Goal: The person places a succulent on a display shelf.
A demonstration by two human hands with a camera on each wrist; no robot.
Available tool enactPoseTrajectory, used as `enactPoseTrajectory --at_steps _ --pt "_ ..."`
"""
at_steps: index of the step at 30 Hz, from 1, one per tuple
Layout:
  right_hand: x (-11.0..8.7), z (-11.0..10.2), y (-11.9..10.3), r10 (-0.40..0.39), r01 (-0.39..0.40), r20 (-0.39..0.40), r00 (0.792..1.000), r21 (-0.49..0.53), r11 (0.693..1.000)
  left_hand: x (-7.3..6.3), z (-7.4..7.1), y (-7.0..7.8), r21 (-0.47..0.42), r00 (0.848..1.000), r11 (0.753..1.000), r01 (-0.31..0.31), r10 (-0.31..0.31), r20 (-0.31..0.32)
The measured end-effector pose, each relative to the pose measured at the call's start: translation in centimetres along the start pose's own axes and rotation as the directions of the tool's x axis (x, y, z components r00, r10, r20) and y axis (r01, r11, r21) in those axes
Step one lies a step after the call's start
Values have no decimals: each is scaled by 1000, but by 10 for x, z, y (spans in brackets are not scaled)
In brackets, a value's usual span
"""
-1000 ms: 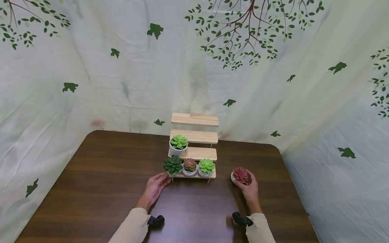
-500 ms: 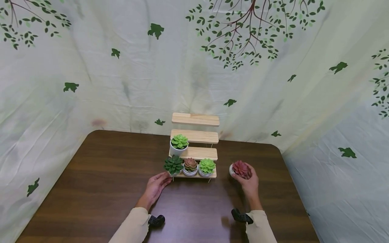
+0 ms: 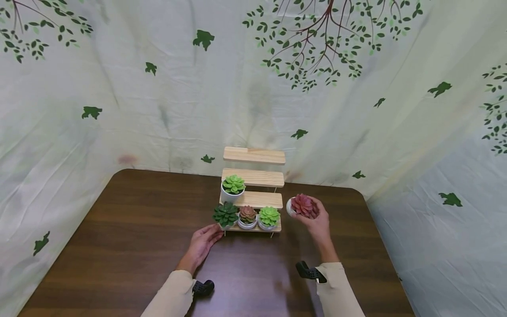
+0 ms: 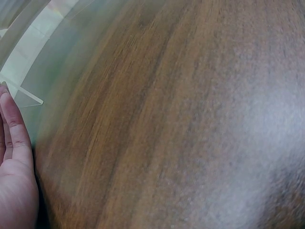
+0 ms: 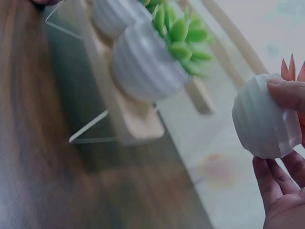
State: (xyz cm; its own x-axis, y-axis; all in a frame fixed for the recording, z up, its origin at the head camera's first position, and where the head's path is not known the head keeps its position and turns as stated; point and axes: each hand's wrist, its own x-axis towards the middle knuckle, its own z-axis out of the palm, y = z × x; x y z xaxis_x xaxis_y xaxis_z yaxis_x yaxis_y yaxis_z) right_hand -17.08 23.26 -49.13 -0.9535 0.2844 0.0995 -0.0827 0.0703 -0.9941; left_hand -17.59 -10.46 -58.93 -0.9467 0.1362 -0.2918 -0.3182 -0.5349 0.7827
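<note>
My right hand [image 3: 318,220] grips a potted red succulent [image 3: 303,206] in the air, right of a tiered wooden plant stand [image 3: 269,200]. In the right wrist view, thumb and fingers hold its white ribbed pot [image 5: 262,119] from opposite sides. My left hand [image 3: 202,246] stays at the front left corner of the stand, fingertips beside the pot of a dark green succulent [image 3: 225,214]; contact there is partly hidden. Its fingers [image 4: 16,126] look fairly straight in the left wrist view. A reddish-brown succulent [image 3: 247,214] and a light green succulent [image 3: 269,216] share that lowest shelf.
Another bright green succulent [image 3: 233,185] in a white pot stands at the left end of the second shelf. Two bare shelves [image 3: 253,155] rise above it. The stand rests on a dark wooden table [image 3: 158,207] before a leaf-print curtain [image 3: 174,88].
My right hand has lifted the potted red succulent and carried it left and away from me, closer to the stand. The left hand has kept its place.
</note>
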Motion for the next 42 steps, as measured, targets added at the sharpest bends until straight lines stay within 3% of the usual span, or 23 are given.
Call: enactPoseTrajectory --at_steps 6,16,30,37,42 --pt "11 17 -15 -34 39 95 995 -55 998 0 1 1 -7 1000 1000 10 -10 -22" --pt "25 47 -30 -55 66 215 975 -45 997 1 0 0 -3 1000 1000 7 -7 -11" --pt "34 85 -29 29 11 330 944 -119 993 0 0 1 7 1000 1000 7 -7 -9" --pt "33 94 -34 38 22 405 913 -143 989 -1 0 2 17 1000 1000 15 -15 -10" --pt "35 100 -23 19 57 398 917 -178 982 -1 0 2 19 1000 1000 10 -10 -7"
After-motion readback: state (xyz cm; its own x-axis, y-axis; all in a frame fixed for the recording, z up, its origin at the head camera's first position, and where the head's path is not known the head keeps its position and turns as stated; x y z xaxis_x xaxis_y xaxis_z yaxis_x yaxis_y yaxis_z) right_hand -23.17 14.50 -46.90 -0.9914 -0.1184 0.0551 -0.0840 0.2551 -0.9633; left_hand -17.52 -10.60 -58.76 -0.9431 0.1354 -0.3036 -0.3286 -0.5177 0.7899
